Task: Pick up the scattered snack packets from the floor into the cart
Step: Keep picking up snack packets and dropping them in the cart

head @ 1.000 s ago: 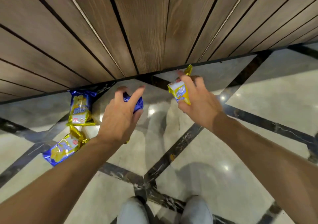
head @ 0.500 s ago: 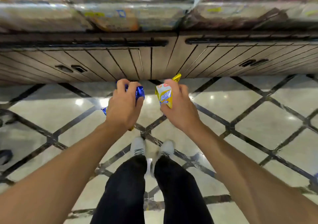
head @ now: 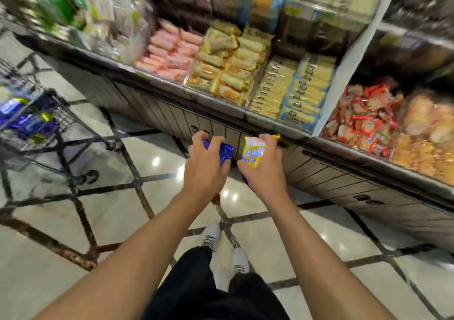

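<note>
My left hand grips a blue snack packet, its fingers curled round the crumpled foil. My right hand holds a yellow snack packet upright, fingers wrapped behind it. Both hands are held out in front of me at waist height, close together. The wire cart stands at the far left, well away from both hands, and holds several blue and yellow packets. No packets on the floor are in view.
A long shelf unit full of packaged snacks runs across the back and right, with a wooden slatted base below. Glossy marble floor with dark diagonal lines spreads between me and the cart. My legs and white shoes show at the bottom.
The view has risen from the floor by the wooden base to standing height and swung left. The shelves and the cart came into view. Both hands keep hold of their packets.
</note>
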Demonstrator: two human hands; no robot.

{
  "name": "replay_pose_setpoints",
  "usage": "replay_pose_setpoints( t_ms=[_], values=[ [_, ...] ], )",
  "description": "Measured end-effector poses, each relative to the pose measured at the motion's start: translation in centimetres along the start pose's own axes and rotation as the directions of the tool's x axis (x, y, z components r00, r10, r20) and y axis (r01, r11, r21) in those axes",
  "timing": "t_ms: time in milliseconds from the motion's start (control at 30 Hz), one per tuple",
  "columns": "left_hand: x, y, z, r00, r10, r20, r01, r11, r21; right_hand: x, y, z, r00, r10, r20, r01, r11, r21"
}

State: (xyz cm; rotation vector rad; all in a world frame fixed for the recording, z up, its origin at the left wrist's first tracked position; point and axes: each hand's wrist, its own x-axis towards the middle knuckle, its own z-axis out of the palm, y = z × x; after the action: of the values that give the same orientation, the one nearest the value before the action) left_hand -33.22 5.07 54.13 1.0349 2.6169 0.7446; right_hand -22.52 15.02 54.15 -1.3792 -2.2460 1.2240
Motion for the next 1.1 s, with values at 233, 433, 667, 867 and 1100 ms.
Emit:
replay_pose_setpoints(
  t_ms=[233,433,667,867,1100],
  values=[
    [-4.6,-2.2,-6.1,0.922,-0.263,-0.284,0.247,0.965,-0.093,-2.5,-5.6,1.9,0.94,-0.264,0.218,0.27,0.963,0.002],
    [-10.3,-5.8,-11.7,0.794,-0.444,-0.414,0.429,0.893,-0.135,-6.9,-10.8,5.6,0.816,-0.391,0.425,0.403,0.913,0.064],
    [-16.6,-11.2,-16.3,0.646,-0.538,-0.541,0.526,0.828,-0.195,-13.9,-16.3,11.3,0.679,-0.47,0.564,0.525,0.848,0.074],
    [-21.6,-18.2,-21.3,0.53,-0.648,-0.547,0.579,0.748,-0.325,-19.3,-21.1,17.8,0.582,-0.521,0.625,0.598,0.794,0.105],
    [-25.7,-27.3,-27.0,0.505,-0.66,-0.556,0.593,0.733,-0.333,-23.9,-26.6,25.7,0.543,-0.603,0.585,0.665,0.734,0.14]
  ],
)
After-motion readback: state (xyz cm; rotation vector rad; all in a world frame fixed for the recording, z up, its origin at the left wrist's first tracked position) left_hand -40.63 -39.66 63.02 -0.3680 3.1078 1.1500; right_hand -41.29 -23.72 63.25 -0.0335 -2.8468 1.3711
